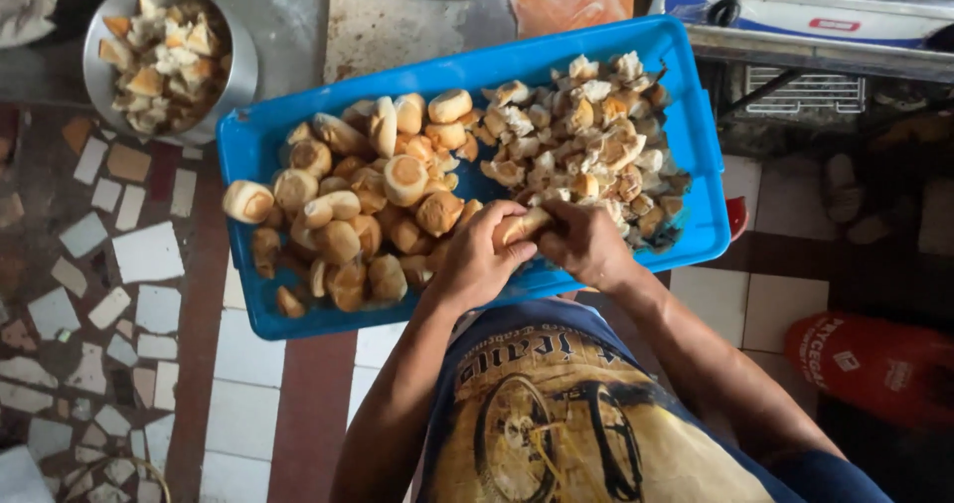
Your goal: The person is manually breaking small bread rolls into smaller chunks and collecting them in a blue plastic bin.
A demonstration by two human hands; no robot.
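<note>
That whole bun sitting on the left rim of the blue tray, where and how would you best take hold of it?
Probably from above, fingers across the rounded sides of the bun. It perches alone on the left rim of the blue tray, its cut face toward the camera, open floor to its left, so nothing crowds it there; the pile lies to its right.

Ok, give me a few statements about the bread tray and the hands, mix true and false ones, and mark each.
1. Both hands hold one bread roll between them. True: the left hand and right hand both grip it.
2. The tray is red. False: it is blue.
3. Whole rolls lie in the tray's left part, torn pieces in its right part. True.
4. The metal bowl is empty. False: it holds torn bread pieces.
5. The bowl stands inside the tray. False: it stands outside, beyond the tray's upper left corner.
</note>
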